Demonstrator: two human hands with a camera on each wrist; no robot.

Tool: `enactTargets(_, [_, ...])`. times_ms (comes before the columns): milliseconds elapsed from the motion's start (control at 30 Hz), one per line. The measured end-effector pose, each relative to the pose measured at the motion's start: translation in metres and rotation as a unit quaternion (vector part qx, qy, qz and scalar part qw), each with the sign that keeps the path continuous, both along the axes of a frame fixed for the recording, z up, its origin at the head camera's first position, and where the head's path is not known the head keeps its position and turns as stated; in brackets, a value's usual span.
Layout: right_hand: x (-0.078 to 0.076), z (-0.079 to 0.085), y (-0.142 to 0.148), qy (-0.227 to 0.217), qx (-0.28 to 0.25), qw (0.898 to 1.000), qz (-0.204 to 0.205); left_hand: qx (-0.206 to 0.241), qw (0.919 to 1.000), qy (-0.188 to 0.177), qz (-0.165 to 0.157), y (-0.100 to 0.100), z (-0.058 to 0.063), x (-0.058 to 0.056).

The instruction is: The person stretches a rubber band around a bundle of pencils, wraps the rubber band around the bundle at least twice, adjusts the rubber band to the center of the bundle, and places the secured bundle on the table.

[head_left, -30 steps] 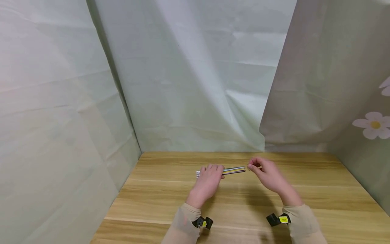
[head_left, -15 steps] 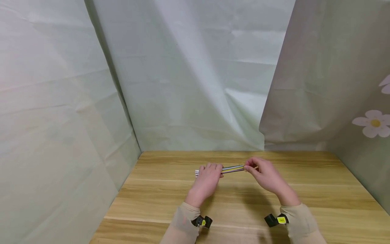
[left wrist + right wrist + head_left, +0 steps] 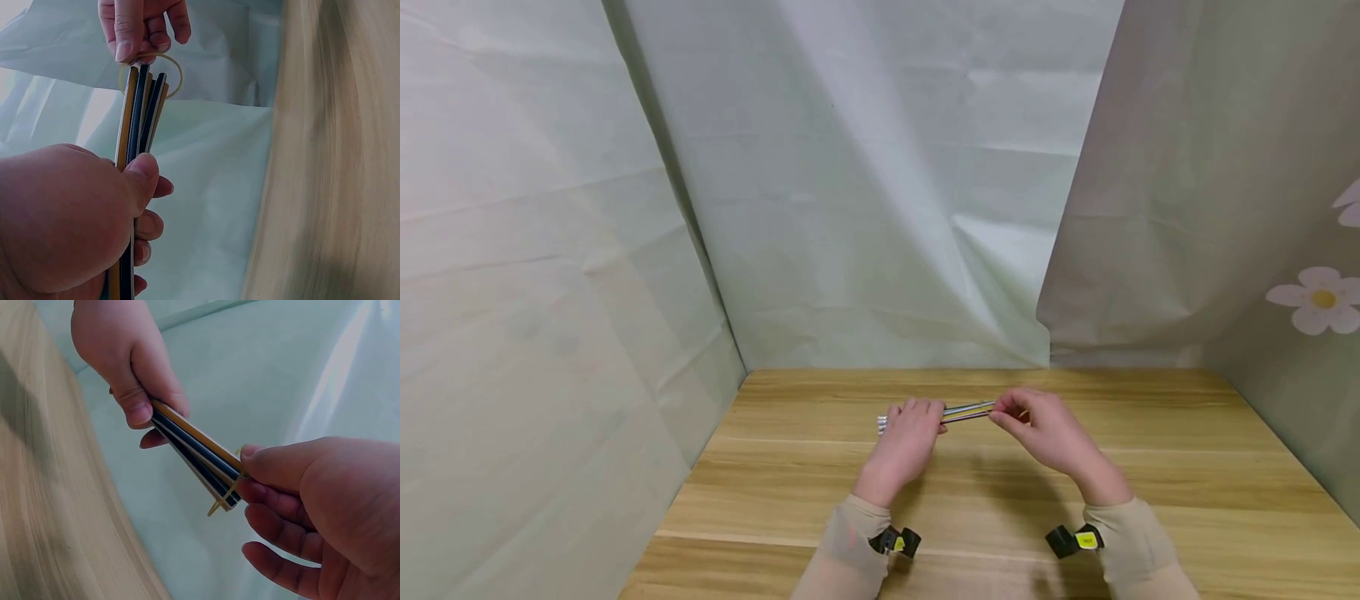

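My left hand point(image 3: 904, 446) grips a bundle of slim pencils point(image 3: 966, 412), coloured yellow, dark blue and white, above the wooden table. The pencils' far-left ends point(image 3: 882, 425) look silvery white, and the hand hides their middle. In the left wrist view, the free ends fan out slightly beyond my left thumb point(image 3: 142, 175). My right hand point(image 3: 1048, 437) pinches a thin yellow rubber band point(image 3: 181, 75) between thumb and forefinger at those ends. The right wrist view has the band point(image 3: 215, 507) looped loosely round the pencil tips, with the other right fingers point(image 3: 278, 531) loosely bent.
The wood-grain table point(image 3: 790, 483) spreads below both hands. A pale fabric backdrop point(image 3: 880, 208) rises behind its far edge, with a side panel point(image 3: 550, 333) on the left. White flowers point(image 3: 1322, 300) decorate the right panel. Each wrist carries a small black camera point(image 3: 1063, 542).
My right hand has moved left, bringing the rubber band from beside the pencil ends to round them. The left hand keeps its grip on the bundle, whose right end has risen slightly.
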State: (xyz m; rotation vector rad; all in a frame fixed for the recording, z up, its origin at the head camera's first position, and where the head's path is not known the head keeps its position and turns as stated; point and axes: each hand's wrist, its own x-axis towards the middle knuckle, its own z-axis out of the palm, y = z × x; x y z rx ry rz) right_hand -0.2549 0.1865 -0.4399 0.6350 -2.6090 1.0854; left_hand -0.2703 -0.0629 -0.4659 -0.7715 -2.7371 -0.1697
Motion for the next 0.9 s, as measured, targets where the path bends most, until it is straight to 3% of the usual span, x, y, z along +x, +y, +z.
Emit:
enactTargets(500, [-0.002,-0.004,0.001,0.009,-0.002,1.000,0.005,0.035,0.9991,-0.024,-0.001,-0.003,0.007,0.000])
enactTargets(767, [-0.004,-0.013,-0.015,-0.010,-0.055,0.998,-0.034,0.099,0.9948,-0.008,0.023,-0.002,0.008,-0.005])
enactTargets(900, [-0.005,-0.017,-0.023,0.003,-0.080,0.995,-0.056,0.107,0.9939,-0.002,0.026,-0.003,0.008,-0.005])
